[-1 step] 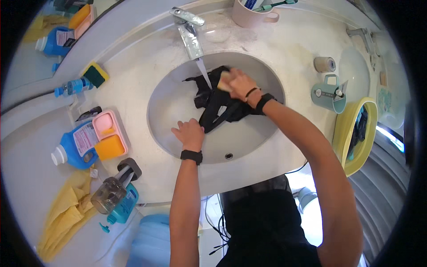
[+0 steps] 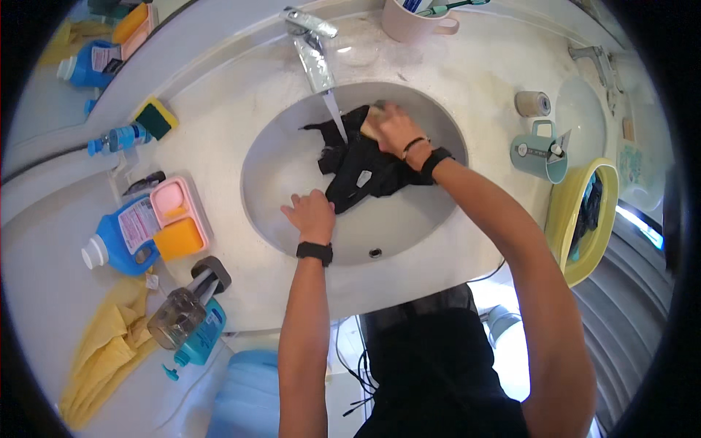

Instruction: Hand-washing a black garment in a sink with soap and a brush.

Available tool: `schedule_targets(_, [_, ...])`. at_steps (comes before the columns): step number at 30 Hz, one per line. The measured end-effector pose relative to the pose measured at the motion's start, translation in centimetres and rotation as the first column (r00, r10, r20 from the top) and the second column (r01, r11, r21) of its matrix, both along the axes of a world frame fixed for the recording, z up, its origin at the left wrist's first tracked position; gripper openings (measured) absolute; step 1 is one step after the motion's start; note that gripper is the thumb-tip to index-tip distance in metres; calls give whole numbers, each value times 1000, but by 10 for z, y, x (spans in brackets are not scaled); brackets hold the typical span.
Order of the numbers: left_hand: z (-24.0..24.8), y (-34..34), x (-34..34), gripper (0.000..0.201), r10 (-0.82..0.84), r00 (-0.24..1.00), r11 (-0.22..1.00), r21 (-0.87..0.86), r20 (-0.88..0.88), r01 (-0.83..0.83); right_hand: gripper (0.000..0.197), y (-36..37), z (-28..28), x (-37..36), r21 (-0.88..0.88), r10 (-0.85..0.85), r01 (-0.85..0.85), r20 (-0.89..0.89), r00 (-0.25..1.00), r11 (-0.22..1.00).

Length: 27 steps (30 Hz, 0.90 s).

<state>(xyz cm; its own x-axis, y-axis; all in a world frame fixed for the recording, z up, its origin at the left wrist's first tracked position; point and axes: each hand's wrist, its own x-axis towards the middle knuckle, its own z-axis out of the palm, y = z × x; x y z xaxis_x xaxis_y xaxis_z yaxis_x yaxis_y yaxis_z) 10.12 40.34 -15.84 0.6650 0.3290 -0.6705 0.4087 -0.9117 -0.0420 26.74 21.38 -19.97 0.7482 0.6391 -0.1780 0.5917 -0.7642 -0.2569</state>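
1 blk cloth (image 2: 349,169) in sink (image 2: 281,182); R hand (image 2: 400,135) grips beige brush (image 2: 369,127) on it, L hand (image 2: 312,219) at its lower end, grip unclear. Vs prev frame, cloth flatter, wht tag (image 2: 364,178) clearer; prob. more area to brush.

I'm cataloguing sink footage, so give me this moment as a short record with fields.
Left hand: at the lower edge of the black cloth
Right hand: gripping a tan scrubber, partly hidden, on the cloth
Faucet: running, its stream falling on the cloth
Cloth: bunched in the grey sink
Left side: green-and-yellow sponge, pink tray
Right side: green mug, yellow basin
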Motion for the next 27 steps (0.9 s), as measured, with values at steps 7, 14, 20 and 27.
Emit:
schedule_targets(7, [1,-4,-2,23,71,996,993,-97,49,-66,47,40,-2,-69,63,227,-219,-348,909,974])
schedule_targets(14, [22,0,-5,20,-4,1000,995,-95,2,4,57,37,-4,-10,-60,-12,-1,-217,976,998])
schedule_targets(20, [31,7,-5,22,-9,994,996,-86,109,18,54,20,21,-10,-13,-127,127,-190,974,992])
schedule_targets(27, [38,-15,-16,18,-146,989,987,-69,27,147,52,37,-6,-56,-9,154,-171,-390,908,985])
